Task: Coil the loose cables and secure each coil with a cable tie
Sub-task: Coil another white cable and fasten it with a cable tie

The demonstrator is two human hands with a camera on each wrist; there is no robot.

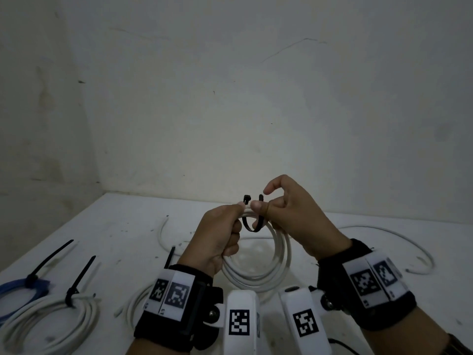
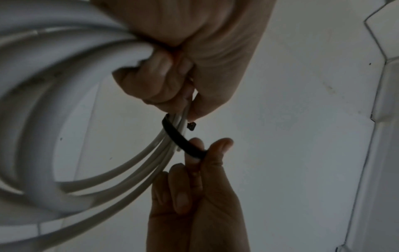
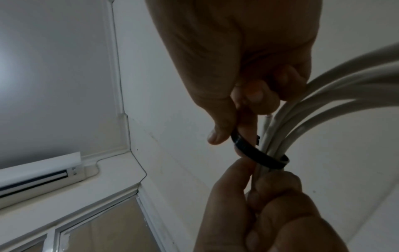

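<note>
I hold a coil of white cable upright over the white table. My left hand grips the coil's top left, fingers curled round the strands. A black cable tie loops under the bundle, both ends pointing up. Its square head stands free next to my left thumb. My right hand pinches the tie's tail side between thumb and finger. In the left wrist view the tie crosses the strands; in the right wrist view the tie wraps them just above my left hand.
On the table's left lie a blue coil and a white coil, each bound with a black tie. Another white coil sits behind my left wrist. A loose white cable curves at the right. Walls close the back and left.
</note>
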